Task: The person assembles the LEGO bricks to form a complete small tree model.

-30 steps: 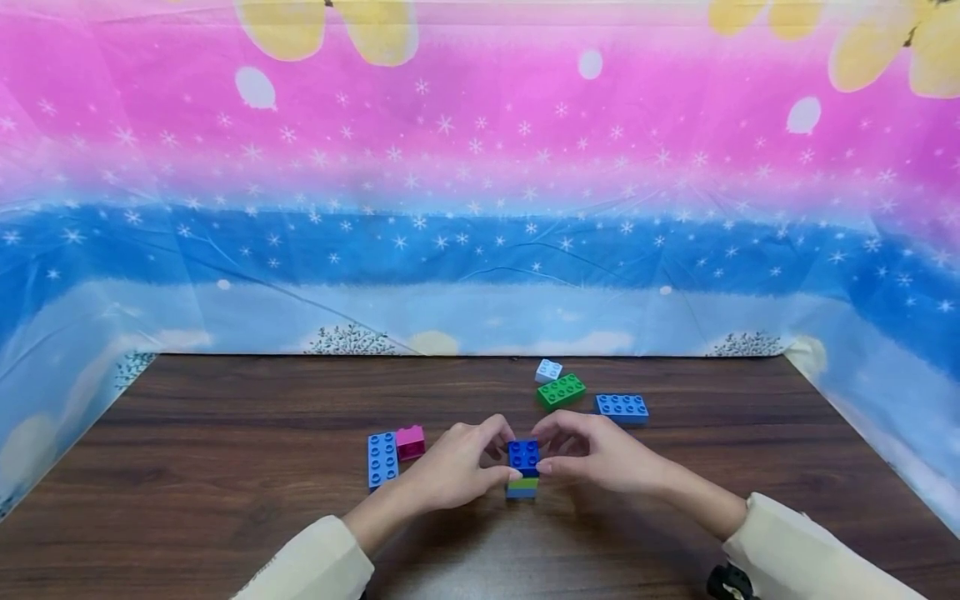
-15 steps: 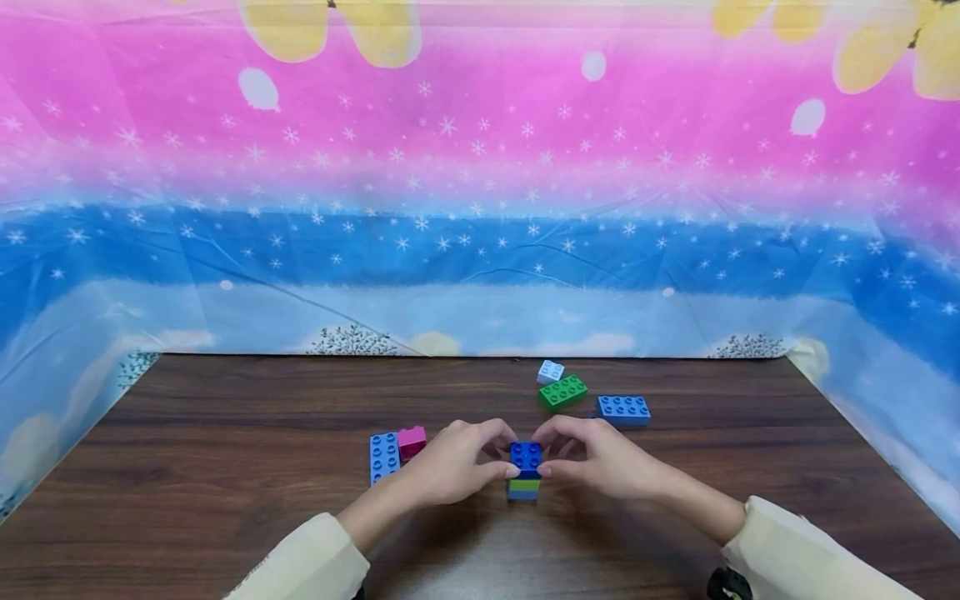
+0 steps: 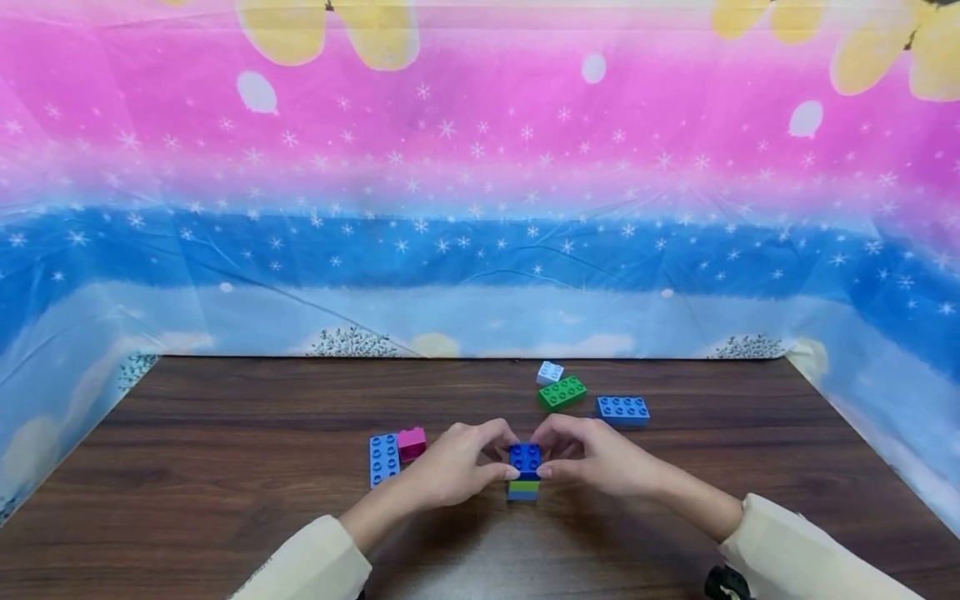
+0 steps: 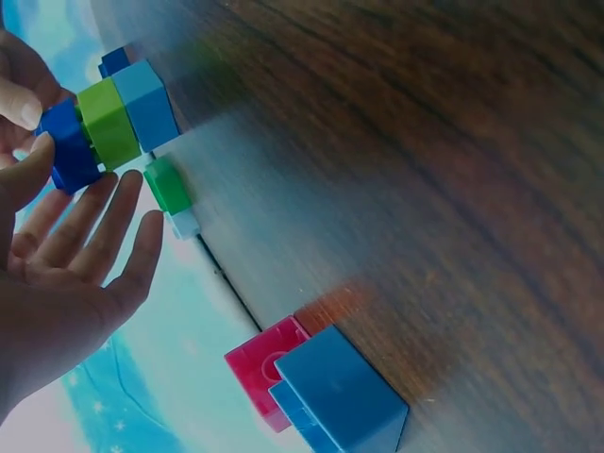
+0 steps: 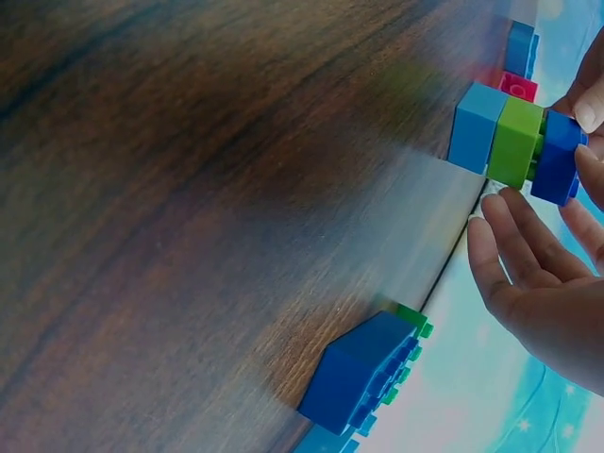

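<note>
A dark blue brick [image 3: 524,460] tops a small stack, above a lime green brick [image 3: 523,486] and a light blue brick [image 3: 522,495] on the table. My left hand [image 3: 459,465] pinches the dark blue brick from the left, and my right hand [image 3: 596,457] pinches it from the right. In the right wrist view, a narrow gap with studs shows between the dark blue brick [image 5: 557,158] and the lime green brick [image 5: 515,141]. The left wrist view shows the other fingers of my left hand [image 4: 80,274] spread beside the stack.
Left of the stack, a blue brick [image 3: 384,459] lies beside a pink brick [image 3: 411,444]. Behind the hands are a pale blue brick [image 3: 550,372], a green brick [image 3: 562,392] and another blue brick [image 3: 622,410]. A patterned cloth [image 3: 480,250] stands along the table's back edge.
The fingers and thumbs have shifted only slightly at the dark blue brick. Its place on top of the stack is the same, and the loose bricks have not moved.
</note>
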Demonstrator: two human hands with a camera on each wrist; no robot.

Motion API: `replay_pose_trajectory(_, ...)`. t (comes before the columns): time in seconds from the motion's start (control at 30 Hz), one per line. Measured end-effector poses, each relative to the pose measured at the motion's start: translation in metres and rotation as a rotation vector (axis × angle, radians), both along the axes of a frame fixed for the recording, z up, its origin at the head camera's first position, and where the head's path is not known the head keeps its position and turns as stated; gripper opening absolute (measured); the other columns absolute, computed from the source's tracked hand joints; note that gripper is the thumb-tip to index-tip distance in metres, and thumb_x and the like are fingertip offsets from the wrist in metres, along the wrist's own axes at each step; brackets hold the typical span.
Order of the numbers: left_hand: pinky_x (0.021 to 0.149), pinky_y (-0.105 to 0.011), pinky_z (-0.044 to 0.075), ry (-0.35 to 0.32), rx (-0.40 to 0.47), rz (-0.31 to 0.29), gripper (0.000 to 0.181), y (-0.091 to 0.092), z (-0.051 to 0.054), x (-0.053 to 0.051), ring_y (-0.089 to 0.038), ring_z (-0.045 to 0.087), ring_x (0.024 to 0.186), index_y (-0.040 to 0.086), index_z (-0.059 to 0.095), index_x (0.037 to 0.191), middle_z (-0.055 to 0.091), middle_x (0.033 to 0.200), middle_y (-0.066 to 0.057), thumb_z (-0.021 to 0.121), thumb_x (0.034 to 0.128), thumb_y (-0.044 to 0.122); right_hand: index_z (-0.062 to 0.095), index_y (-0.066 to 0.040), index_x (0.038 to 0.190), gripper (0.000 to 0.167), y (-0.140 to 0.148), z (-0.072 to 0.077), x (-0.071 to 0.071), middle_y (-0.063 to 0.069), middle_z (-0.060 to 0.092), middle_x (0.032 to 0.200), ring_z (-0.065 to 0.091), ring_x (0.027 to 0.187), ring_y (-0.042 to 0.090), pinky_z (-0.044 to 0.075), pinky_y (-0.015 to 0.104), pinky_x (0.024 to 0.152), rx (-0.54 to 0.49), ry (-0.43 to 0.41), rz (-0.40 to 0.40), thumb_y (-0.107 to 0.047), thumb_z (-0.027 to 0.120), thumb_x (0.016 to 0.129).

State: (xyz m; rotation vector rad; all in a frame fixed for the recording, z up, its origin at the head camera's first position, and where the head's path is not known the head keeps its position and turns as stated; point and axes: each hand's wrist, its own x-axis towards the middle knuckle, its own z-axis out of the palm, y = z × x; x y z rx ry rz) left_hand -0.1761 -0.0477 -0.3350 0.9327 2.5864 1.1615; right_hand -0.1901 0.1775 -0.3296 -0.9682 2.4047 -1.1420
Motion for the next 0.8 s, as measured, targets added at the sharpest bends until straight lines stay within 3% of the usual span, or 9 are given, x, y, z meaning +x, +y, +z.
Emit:
replay_pose_trajectory(0.47,0.077,-0.030,0.049,0.007,0.004,0.034,0.017,0.0026,-0.0014,-0.0005,-0.014,0.061,0.090,0.011,0.058,0.101,0.065,0.095,-0.002,0.063,0.0877,0.019,0.057,-0.011,0.105,0.019,-0.0003,-0.0009,-0.0068,0.000,0.061,0.098,0.058,0.092,0.015,0.048,0.028,0.076,0.023,0.028,0.014,-0.016,0.062,0.087)
replay_pose_trajectory(0.8,0.074,-0.025,0.049,-0.005,0.002,0.044,0.018,0.0027,-0.0013,-0.0020,-0.015,0.061,0.090,0.010,0.059,0.100,0.065,0.096,-0.002,0.064,0.0867,0.020,0.054,-0.010,0.107,0.019,0.0005,-0.0043,-0.0082,0.006,0.061,0.105,0.057,0.101,0.021,0.048,0.027,0.079,-0.021,-0.058,0.029,-0.014,0.060,0.089)
